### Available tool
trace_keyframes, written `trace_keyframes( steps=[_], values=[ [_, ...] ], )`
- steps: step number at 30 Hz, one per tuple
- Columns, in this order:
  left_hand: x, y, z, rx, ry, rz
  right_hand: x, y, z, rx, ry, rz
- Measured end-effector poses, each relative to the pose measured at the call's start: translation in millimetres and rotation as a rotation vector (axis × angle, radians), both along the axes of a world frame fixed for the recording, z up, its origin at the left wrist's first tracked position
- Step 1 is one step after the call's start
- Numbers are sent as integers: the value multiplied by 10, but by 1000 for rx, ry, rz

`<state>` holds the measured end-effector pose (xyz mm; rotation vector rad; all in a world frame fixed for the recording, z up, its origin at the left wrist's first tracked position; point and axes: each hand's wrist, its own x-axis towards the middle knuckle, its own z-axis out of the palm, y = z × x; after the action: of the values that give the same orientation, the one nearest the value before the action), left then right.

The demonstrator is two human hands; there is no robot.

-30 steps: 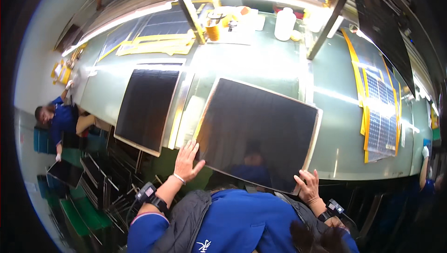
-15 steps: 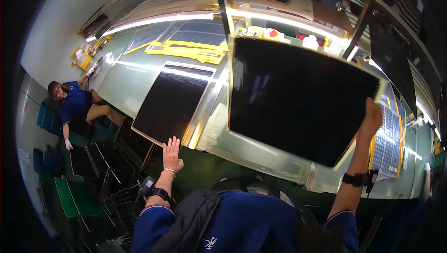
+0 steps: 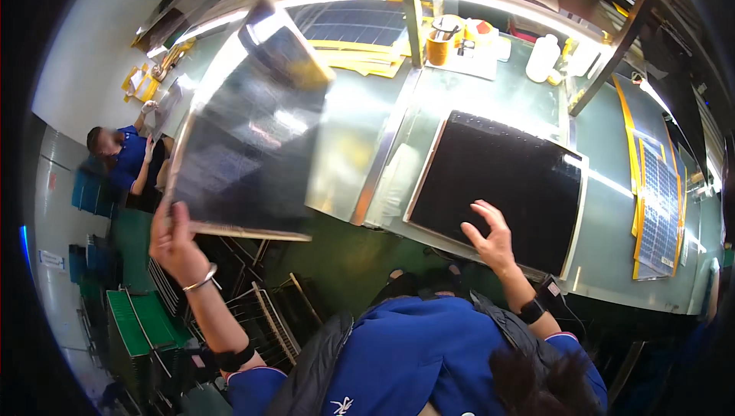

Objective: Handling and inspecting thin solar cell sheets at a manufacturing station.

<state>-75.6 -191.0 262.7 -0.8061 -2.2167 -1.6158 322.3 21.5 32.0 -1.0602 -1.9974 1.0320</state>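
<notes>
My left hand (image 3: 178,246) grips the lower left corner of a dark flat panel (image 3: 245,171), thumb over its face. The panel is raised and tilted above the left part of the table, smeared by motion at its upper end. A second dark panel (image 3: 498,178) with a pale frame lies flat on the greenish table (image 3: 612,263). Over its near edge hovers my right hand (image 3: 494,241), fingers spread and holding nothing; whether the fingertips touch the panel I cannot tell.
At the back stand an orange cup of tools (image 3: 439,50) and a white bottle (image 3: 542,57), beside a metal post (image 3: 411,18). Yellow-edged gridded sheets (image 3: 658,201) lie at right. Slotted racks (image 3: 268,320) and a green chair (image 3: 142,320) are lower left; a co-worker (image 3: 130,159) sits beyond.
The panel my right hand held up now lies on the table, and that hand has let go. My left hand, earlier flat at the left panel's edge, has gripped and lifted that panel.
</notes>
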Motion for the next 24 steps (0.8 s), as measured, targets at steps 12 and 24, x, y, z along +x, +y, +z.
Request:
trace_keyframes(
  steps=[12,24],
  values=[
    [-909,-39,-2455,413,-1413,-354,-1151,182,246,-1290,696,381],
    [119,368,-1694,-485,258,-1112,-1569,-306,100,-1204,447,48]
  ],
)
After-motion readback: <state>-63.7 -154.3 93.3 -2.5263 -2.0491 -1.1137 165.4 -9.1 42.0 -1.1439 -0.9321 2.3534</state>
